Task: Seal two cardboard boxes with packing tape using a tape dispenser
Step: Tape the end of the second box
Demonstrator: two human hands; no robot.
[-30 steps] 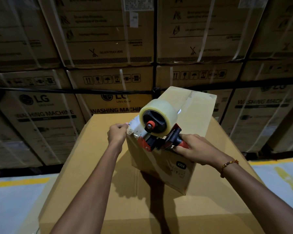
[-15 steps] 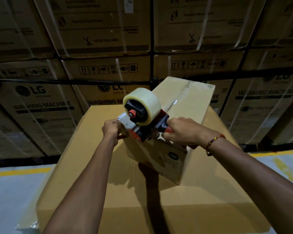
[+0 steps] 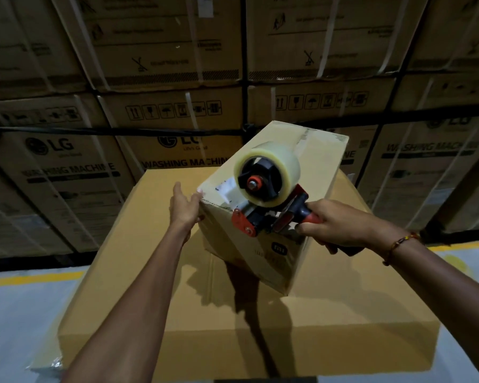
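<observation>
A small cardboard box (image 3: 315,167) stands on top of a large cardboard box (image 3: 155,294). A red and black tape dispenser (image 3: 266,214) with a roll of clear tape (image 3: 277,167) sits at the small box's near top edge. My right hand (image 3: 335,225) grips the dispenser's handle. My left hand (image 3: 184,207) lies with straight fingers against the small box's left corner. A strip of clear tape runs along the small box's top seam.
A wall of stacked washing machine cartons (image 3: 67,167), bound with straps, rises just behind the boxes. Grey floor with a yellow line (image 3: 33,277) shows on the left and right of the large box.
My left hand has let go of the tape end and opened flat against the box's left corner. The dispenser has shifted right along the near edge with my right hand.
</observation>
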